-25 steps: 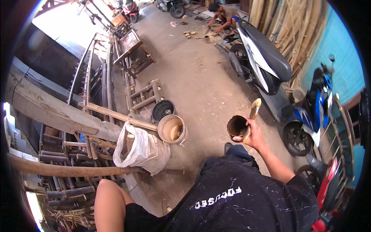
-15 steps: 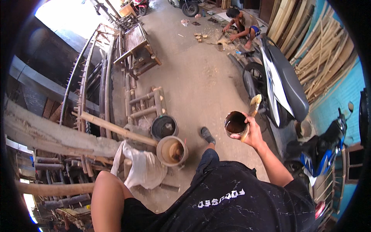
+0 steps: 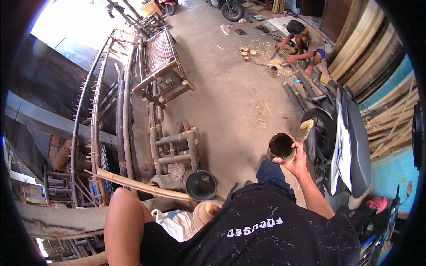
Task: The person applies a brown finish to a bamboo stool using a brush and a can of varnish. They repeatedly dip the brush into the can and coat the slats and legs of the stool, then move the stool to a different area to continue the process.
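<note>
right hand [image 3: 298, 160] — dark can [image 3: 280, 147], brush [image 3: 303, 131] (gripped)

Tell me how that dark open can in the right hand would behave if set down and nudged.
The can looks like rigid metal, so it probably won't flex. Round-sided, it would likely roll if laid over. With the brush leaning out past its rim beside the right hand, it may tip more easily.

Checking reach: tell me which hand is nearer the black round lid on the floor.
Right, as far as shows. The right hand holds a dark can, up and right of the black lid. The left hand is out of view.
</note>
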Available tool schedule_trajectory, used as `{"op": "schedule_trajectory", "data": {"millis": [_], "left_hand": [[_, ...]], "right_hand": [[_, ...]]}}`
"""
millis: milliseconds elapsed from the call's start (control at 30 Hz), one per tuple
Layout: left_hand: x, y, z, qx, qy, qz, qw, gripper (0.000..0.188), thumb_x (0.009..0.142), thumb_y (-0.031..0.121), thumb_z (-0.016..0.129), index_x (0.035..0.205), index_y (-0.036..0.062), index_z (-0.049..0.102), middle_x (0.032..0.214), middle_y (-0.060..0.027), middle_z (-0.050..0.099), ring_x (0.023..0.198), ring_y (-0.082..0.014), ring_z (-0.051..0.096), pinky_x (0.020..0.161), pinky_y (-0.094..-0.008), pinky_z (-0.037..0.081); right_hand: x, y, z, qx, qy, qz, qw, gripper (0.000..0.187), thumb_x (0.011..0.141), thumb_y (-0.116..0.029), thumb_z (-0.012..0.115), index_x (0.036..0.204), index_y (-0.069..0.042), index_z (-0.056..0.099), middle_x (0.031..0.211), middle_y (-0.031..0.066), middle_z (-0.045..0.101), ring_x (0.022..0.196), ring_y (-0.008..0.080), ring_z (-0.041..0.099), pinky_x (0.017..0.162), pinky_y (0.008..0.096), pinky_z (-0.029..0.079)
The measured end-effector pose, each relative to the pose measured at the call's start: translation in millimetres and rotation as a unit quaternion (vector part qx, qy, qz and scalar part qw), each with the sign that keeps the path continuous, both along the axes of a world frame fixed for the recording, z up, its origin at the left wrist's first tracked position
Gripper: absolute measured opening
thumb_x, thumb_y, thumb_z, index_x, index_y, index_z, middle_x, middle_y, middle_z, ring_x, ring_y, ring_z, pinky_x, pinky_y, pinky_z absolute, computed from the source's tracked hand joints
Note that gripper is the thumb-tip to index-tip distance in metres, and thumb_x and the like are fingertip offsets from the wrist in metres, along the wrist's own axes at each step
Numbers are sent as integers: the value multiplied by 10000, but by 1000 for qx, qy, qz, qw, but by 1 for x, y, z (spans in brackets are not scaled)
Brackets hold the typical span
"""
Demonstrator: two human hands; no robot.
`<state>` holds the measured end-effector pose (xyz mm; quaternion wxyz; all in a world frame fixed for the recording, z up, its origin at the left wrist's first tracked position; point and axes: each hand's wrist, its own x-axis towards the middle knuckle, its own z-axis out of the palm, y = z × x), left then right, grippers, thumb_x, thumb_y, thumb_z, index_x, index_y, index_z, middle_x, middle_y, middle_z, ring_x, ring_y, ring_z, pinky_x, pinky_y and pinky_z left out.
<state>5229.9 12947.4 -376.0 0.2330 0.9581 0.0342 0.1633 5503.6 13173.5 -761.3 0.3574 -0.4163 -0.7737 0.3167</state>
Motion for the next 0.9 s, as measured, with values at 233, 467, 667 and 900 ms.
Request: {"op": "schedule_trajectory", "data": {"millis": [233,467,667,900], "left_hand": [[-100,198,-16,-1,0,41,999,444,930,357,684,1085,-58,651,979,-197,674,807,-278,673,799,-469,510],[-208,366,-3,-8,-36,118,992,435,926,340,699,1052,-75,662,943,-183,688,761,-265,686,762,-456,543],[-336,486,-18,-17,-189,235,953,429,922,326,712,1023,-89,672,911,-171,700,722,-253,698,730,-444,571],[-574,635,-150,-97,-363,704,603,598,979,300,540,1415,-94,431,1267,-233,584,1024,-257,658,895,-394,533]], "right_hand": [[-130,216,-45,54,52,43,996,1047,606,-488,938,1413,-79,411,1013,134,594,948,297,662,823,410,557],[-260,434,-14,92,14,154,984,1076,593,-506,937,1398,-3,430,958,120,577,906,263,644,816,381,554],[-378,598,4,167,26,166,972,1134,589,-563,919,1415,29,417,919,99,522,805,237,569,749,360,520],[-522,751,-25,86,37,146,985,870,611,-454,944,1138,-70,369,1351,291,534,1226,351,584,1010,429,497]]}}
